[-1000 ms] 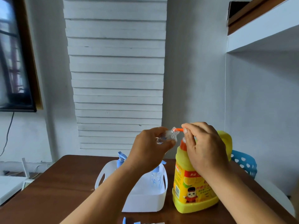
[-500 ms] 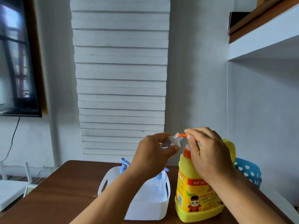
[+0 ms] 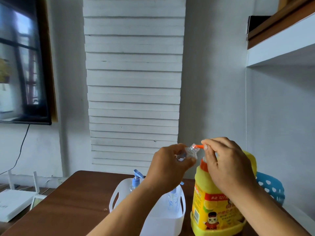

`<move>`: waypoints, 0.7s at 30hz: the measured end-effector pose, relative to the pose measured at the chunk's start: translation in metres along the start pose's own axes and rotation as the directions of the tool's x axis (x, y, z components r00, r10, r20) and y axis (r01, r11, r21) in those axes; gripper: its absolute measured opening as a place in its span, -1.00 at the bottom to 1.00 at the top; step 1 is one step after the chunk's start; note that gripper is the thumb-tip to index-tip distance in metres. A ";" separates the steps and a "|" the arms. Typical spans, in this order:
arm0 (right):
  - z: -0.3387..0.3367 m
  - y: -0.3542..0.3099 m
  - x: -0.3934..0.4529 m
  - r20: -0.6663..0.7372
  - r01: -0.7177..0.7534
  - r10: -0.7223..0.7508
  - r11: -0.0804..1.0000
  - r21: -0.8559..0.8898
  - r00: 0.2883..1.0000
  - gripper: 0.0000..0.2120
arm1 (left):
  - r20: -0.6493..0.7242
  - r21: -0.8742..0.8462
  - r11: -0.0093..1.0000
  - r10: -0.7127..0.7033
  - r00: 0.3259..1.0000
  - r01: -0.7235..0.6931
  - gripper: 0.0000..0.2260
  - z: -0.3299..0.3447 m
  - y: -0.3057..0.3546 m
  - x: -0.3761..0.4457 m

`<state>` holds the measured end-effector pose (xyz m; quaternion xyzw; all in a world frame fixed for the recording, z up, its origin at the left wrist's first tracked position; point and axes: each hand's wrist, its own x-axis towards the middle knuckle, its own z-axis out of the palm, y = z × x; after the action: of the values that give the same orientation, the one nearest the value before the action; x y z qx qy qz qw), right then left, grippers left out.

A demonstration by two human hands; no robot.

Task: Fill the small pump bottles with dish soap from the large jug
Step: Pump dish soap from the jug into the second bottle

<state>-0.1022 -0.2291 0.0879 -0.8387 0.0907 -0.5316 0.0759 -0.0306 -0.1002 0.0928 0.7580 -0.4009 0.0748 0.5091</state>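
My left hand [image 3: 168,167] grips a small clear bottle [image 3: 189,153] without its pump, tilted so its open neck points right. My right hand [image 3: 228,166] rests on the orange pump head of the large yellow dish soap jug [image 3: 214,210], fingers pinching the orange nozzle [image 3: 198,146]. The nozzle tip sits at the bottle's mouth. The jug stands upright on the brown table [image 3: 71,201]. Two more small pump bottles with blue heads stand in a white plastic basket [image 3: 119,193]; one [image 3: 135,182] is at its far left, the other [image 3: 173,199] is partly hidden by my left arm.
A blue perforated chair back [image 3: 271,189] stands behind the jug at the right. A white router with antennas [image 3: 15,200] lies off the table's left edge. A white wall and slatted panel are close behind the table.
Both hands with the bottle and nozzle keep their pose. The camera has tilted up a little, so the table and jug sit lower in view.
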 end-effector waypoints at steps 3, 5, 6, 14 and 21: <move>0.004 0.003 -0.007 -0.032 0.006 -0.005 1.000 0.017 0.999 -0.73 | -0.002 -0.004 1.000 0.001 1.000 -0.001 -0.80 0.002 -0.002 0.000; 0.009 0.005 -0.012 -0.043 0.006 -0.005 1.000 0.020 0.999 -0.72 | 0.002 0.003 1.000 -0.005 1.000 0.005 -0.83 0.005 -0.006 -0.002; 0.011 0.005 -0.014 -0.039 0.004 -0.003 1.000 0.024 0.999 -0.72 | 0.007 -0.002 1.000 -0.012 1.000 0.012 -0.84 0.006 -0.007 -0.004; 0.004 0.001 -0.001 -0.015 0.010 -0.010 0.999 0.034 1.000 -0.76 | 0.005 -0.022 1.000 0.014 1.000 -0.014 -0.85 0.001 -0.006 -0.003; 0.010 0.006 -0.013 -0.061 0.001 0.002 0.999 0.045 0.998 -0.69 | 0.017 -0.054 0.998 0.013 1.000 -0.012 -0.87 0.005 -0.008 -0.002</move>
<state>-0.0994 -0.2319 0.0711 -0.8201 0.0811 -0.5589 0.0919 -0.0283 -0.1020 0.0834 0.7419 -0.4119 0.0605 0.5256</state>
